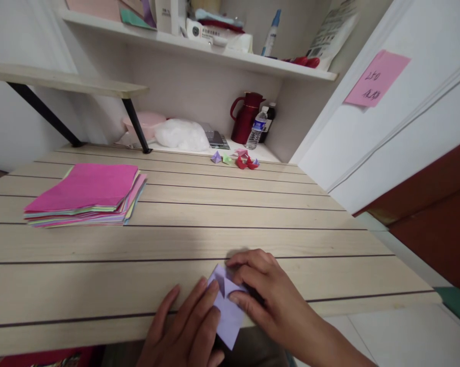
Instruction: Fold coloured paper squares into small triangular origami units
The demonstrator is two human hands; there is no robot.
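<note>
1. Where dark grooves part its pale, grained planks, the table (214, 214) lies flat and matte.
2. A fanned stack of thin square sheets (86, 196), pink on top, rests at far left.
3. The left hand (184, 326) lies flat and open on the lilac paper (228, 311). The right hand (268, 300) presses it with thumb and forefinger spread.
4. That paper is creased into pointed flaps and overhangs the near edge.
5. Tiny folded shapes (237, 159) lie at the far edge.

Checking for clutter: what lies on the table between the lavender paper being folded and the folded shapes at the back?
Only bare table, in the head view, between the lavender paper and the folded shapes; the coloured paper stack lies off left.
</note>
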